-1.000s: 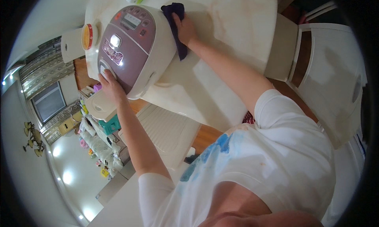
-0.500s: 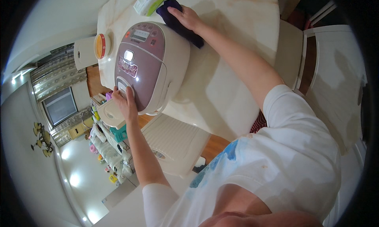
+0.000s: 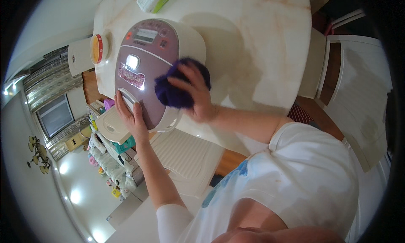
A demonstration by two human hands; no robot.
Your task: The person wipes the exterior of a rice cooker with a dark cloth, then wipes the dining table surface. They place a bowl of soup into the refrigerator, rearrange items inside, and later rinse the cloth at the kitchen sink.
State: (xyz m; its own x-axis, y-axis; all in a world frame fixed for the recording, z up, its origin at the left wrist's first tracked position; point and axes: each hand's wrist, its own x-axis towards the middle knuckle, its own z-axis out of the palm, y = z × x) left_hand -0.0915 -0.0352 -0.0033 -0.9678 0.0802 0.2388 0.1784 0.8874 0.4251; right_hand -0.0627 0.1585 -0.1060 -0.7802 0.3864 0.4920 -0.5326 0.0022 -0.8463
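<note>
A rice cooker (image 3: 147,53) with a mauve lid, a display panel and a white body stands on the marble-patterned table (image 3: 261,40). My left hand (image 3: 131,117) rests on its lid by the round steam vent, fingers stretched flat and thumb apart. My right hand (image 3: 196,91) is closed on a bunched dark purple cloth (image 3: 175,93), which touches the right side of the lid and body. Part of the cooker's edge is hidden behind the cloth and hand.
A white and green packet (image 3: 154,0) lies beyond the cooker. To its left sits a round container (image 3: 98,48) with a red and yellow rim. Cream chairs (image 3: 185,162) stand around the table, another white chair (image 3: 354,91) at the right.
My right hand has brought the cloth from the table beyond the cooker back toward me, onto the cooker's right side. My left hand stays on the lid.
</note>
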